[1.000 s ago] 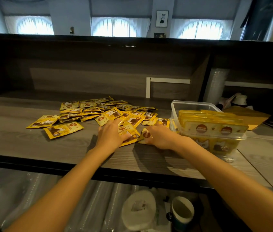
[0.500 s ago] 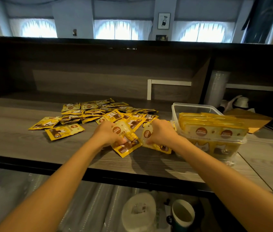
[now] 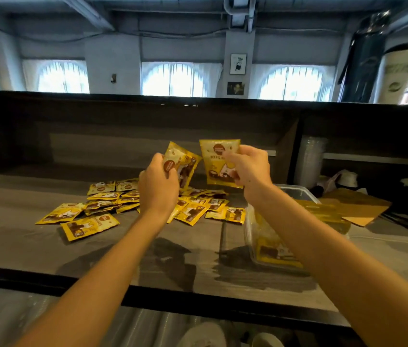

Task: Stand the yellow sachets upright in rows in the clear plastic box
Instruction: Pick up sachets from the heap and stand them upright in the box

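Both hands are raised above the wooden counter point(image 3: 22, 246). My left hand point(image 3: 158, 189) grips a yellow sachet point(image 3: 183, 164), tilted to the right. A second yellow sachet point(image 3: 219, 161) is held upright by my right hand point(image 3: 249, 169), its printed face toward me. Several loose yellow sachets point(image 3: 93, 225) lie flat in a pile on the counter below and to the left. The clear plastic box point(image 3: 250, 231) stands at the right, partly hidden by my right forearm, with several sachets standing upright inside.
A brown cardboard piece point(image 3: 358, 209) lies behind the box on the right. A stack of clear cups point(image 3: 310, 164) stands in the shelf recess. The counter's dark front edge point(image 3: 173, 299) runs across below, with cups and plastic wrap under it.
Both hands have lifted from the pile, each with one sachet, up to well above the counter. The camera has tilted upward.
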